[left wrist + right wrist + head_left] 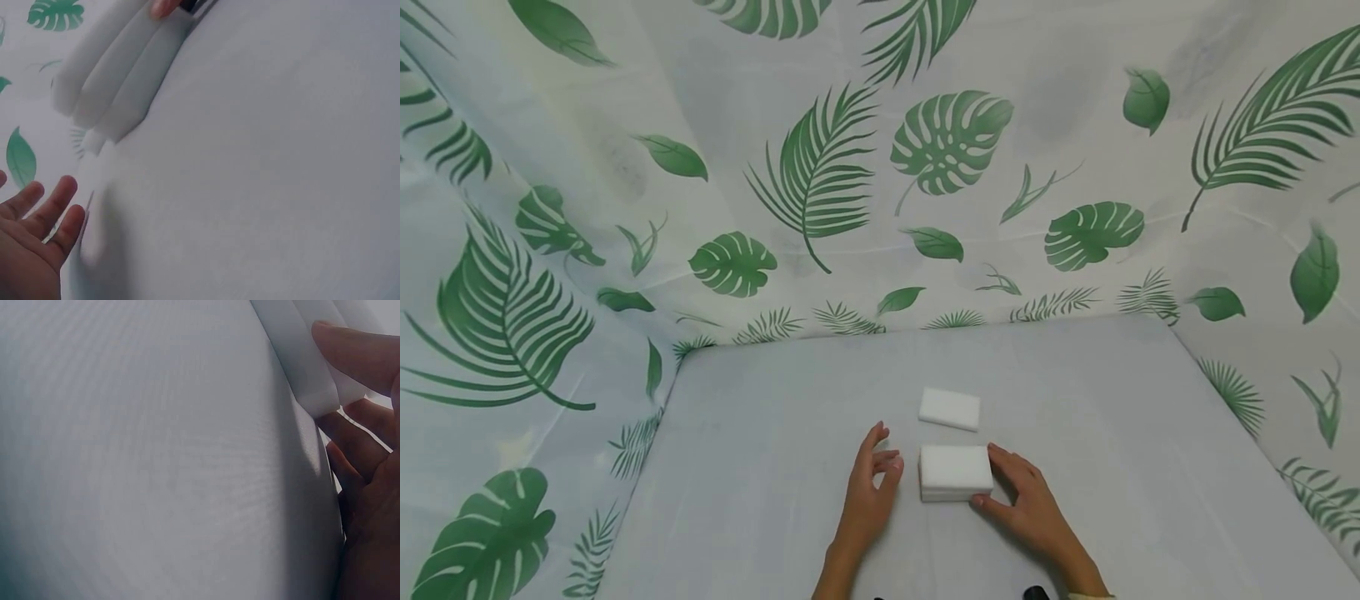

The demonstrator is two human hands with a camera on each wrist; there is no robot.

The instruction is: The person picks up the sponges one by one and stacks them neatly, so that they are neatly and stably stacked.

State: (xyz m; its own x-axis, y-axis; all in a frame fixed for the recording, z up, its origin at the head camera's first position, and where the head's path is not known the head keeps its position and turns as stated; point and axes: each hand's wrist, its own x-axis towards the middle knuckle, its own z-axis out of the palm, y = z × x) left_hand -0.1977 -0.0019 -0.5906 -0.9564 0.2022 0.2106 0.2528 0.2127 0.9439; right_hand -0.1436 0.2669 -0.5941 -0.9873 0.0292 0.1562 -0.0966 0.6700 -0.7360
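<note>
A stack of white sponge blocks (955,468) rests on the table, its layers plain in the left wrist view as three white slabs (119,69). My right hand (1026,504) grips the stack's right end, thumb at the near corner and fingers at the far one. In the right wrist view the thumb (356,353) lies against the side of the layers. Just left of the stack, my left hand (871,492) is held apart from it with fingers loosely extended and nothing in them. Beyond the stack lies a single white sponge block (950,408), flat on the table.
A pale cloth covers the table (760,433). White fabric walls with green leaf prints (955,142) rise behind it and on both sides. A small black object (1036,592) shows at the bottom edge, near the right forearm.
</note>
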